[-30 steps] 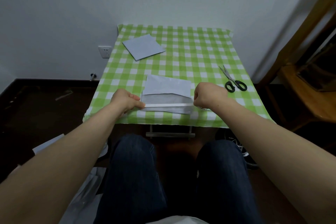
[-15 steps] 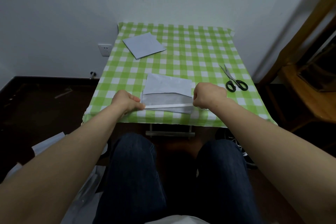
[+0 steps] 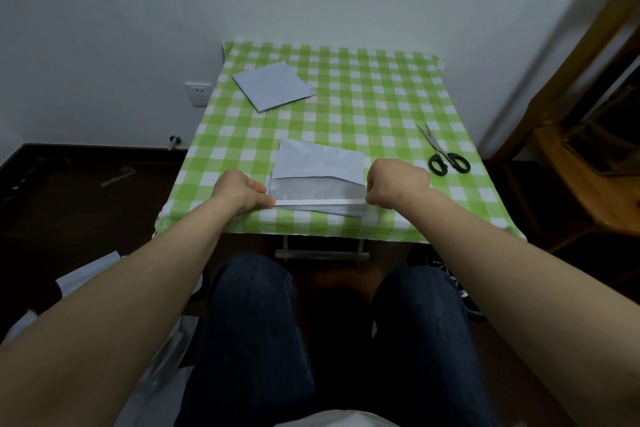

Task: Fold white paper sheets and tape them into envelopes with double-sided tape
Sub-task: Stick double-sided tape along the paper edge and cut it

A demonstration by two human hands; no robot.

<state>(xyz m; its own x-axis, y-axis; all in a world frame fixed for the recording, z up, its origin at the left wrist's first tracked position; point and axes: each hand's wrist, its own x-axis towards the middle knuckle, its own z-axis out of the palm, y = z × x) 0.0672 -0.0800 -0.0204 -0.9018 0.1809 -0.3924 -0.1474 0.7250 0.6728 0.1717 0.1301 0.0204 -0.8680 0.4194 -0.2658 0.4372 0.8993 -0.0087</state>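
A folded white paper sheet point(image 3: 320, 170) lies near the front edge of the green checked table point(image 3: 374, 104). A thin white strip of double-sided tape point(image 3: 320, 201) stretches across the sheet's near edge. My left hand point(image 3: 240, 192) pinches the strip's left end, and my right hand point(image 3: 396, 185) pinches its right end. Both fists are closed around the tape ends. Whether a tape roll sits inside my right fist is hidden.
A second folded white sheet point(image 3: 273, 85) lies at the table's far left. Black-handled scissors point(image 3: 441, 152) rest at the right edge. A wooden chair point(image 3: 581, 156) stands to the right. A wall socket point(image 3: 197, 94) is left of the table. White sheets point(image 3: 86, 274) lie on the dark floor.
Both hands have stayed at the two ends of the tape strip, which looks slightly lower against the sheet's near edge. The view shifted a little.
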